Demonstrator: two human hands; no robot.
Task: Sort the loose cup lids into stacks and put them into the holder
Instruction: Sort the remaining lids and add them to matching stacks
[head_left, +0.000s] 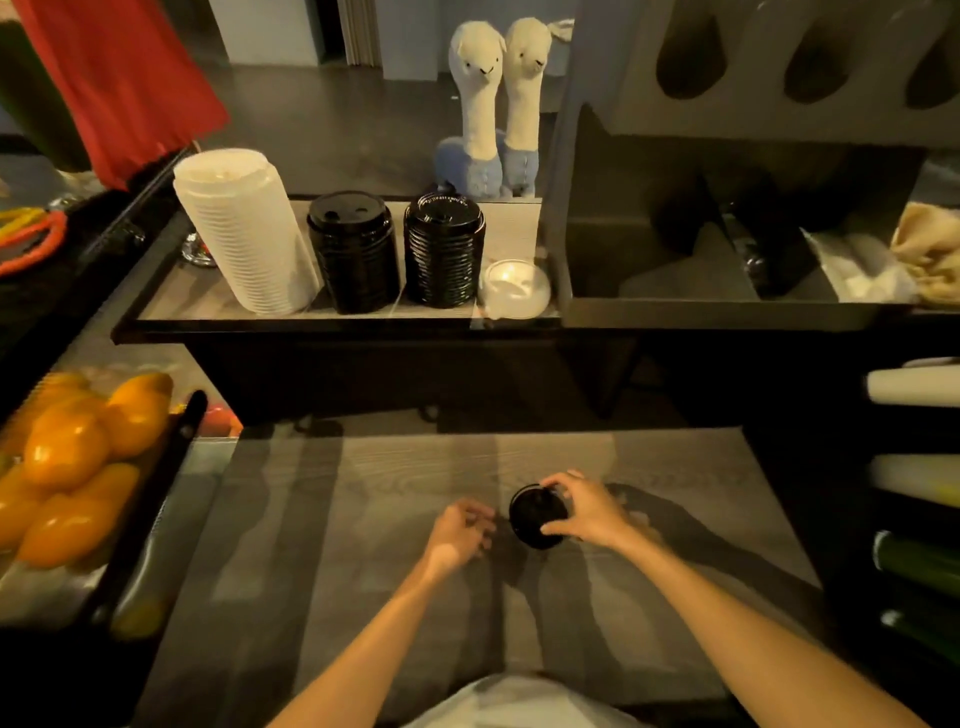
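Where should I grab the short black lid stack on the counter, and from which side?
Take the black lid stack by its round rim, coming from above and the right, as the right hand does, fingers and thumb on opposite edges. It is low and upright, so its sides offer little to grip.

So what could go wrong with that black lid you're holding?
The right hand grips the black lid only at its rim, with the left hand off it, so it might slip onto the counter.

It has to go up to the shelf, where the tall white stack and two black stacks stand close together. A bump could topple one.

The clear lid sits near the shelf's front edge and could get knocked off.
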